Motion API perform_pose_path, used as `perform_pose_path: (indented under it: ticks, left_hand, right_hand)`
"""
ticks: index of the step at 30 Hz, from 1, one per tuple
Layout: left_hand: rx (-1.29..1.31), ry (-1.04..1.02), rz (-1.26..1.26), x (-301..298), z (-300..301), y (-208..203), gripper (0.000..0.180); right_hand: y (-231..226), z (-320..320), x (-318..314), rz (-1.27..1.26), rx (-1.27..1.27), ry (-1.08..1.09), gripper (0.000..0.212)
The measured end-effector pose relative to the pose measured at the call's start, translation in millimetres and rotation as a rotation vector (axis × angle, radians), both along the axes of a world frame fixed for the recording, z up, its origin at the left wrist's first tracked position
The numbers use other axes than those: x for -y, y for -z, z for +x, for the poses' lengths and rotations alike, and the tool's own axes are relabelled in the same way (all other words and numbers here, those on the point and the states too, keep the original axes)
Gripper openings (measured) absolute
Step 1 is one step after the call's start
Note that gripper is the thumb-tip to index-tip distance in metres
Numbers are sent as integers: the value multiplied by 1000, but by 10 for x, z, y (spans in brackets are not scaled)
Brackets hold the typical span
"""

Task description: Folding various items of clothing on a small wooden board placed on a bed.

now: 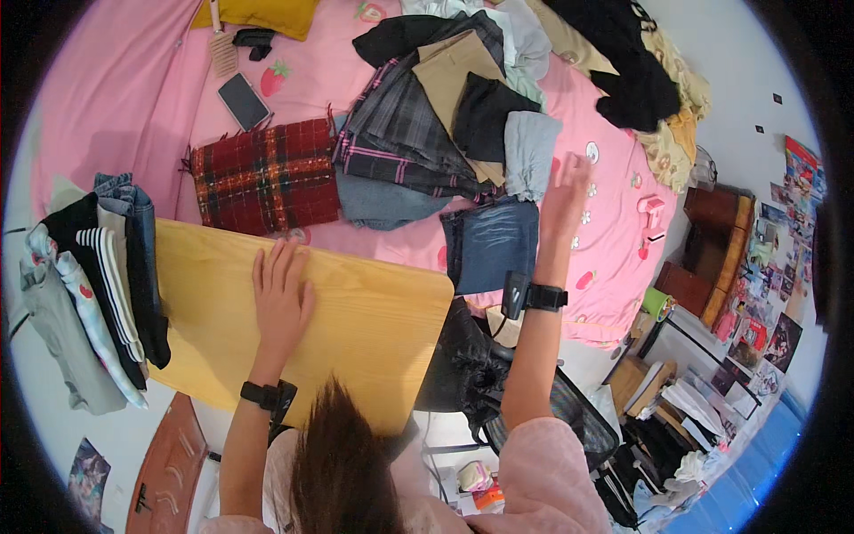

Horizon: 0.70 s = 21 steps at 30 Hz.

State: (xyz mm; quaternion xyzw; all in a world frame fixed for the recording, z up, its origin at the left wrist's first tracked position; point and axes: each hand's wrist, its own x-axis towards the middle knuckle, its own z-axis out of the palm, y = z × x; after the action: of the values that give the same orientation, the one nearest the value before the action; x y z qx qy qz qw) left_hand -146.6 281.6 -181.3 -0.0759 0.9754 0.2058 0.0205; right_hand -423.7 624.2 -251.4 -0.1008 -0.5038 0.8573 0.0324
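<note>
My left hand [281,294] lies flat, open on the wooden board [374,329]; right hand [566,191] reaches the clothes pile [445,116] — grip apparently open — tugging could topple it.

- wooden board [374,320] – pale yellow, flat, lying at the bed's edge
- grey cloth [531,151] – folded, draped on the clothes pile, just left of dark jeans' top
</note>
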Motion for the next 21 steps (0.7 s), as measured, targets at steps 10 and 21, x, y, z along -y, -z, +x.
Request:
perform_pose_path:
  ticks: [10,21]
  left_hand:
    - [-19,15,-7,4,-9,76,43]
    - [-12,7,-41,3,16,99,41]
  right_hand:
    - [1091,88,412,370,482,-454,50]
    - [1753,3,656,658,399,-282,58]
